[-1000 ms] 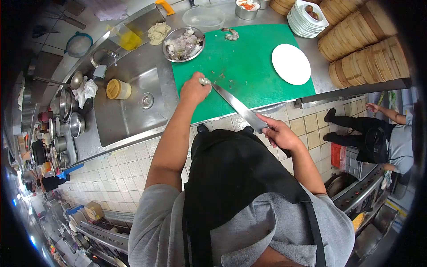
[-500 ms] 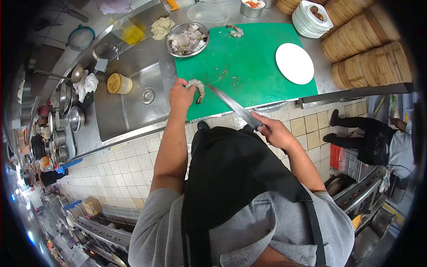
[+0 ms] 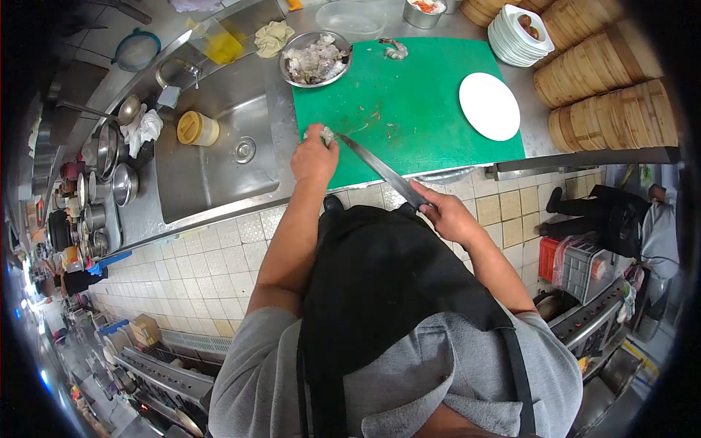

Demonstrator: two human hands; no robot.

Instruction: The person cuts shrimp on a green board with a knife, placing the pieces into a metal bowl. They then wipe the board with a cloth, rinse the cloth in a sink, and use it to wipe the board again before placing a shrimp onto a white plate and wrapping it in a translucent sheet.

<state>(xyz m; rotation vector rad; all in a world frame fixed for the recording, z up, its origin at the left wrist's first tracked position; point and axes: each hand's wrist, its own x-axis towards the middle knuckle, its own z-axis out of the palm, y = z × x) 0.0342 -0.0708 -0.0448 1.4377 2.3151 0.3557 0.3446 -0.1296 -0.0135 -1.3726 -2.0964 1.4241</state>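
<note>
My left hand is closed around a shrimp at the left edge of the green cutting board. Most of the shrimp is hidden by my fingers. In my right hand is a long kitchen knife held by its handle, the blade slanting up and left. Its tip is right by the shrimp. Another shrimp lies curled at the board's top edge. A metal bowl of shrimp stands at the top left of the board. Small scraps dot the board's middle.
A white oval plate rests on the board's right side. Stacked white dishes and bamboo steamers stand beyond it. Left is a steel sink with a yellow-lidded container. A co-worker stands at far right.
My left hand has moved slightly right and turned over the shrimp, which now shows less. The knife tip stays beside it; my right hand has barely moved.
</note>
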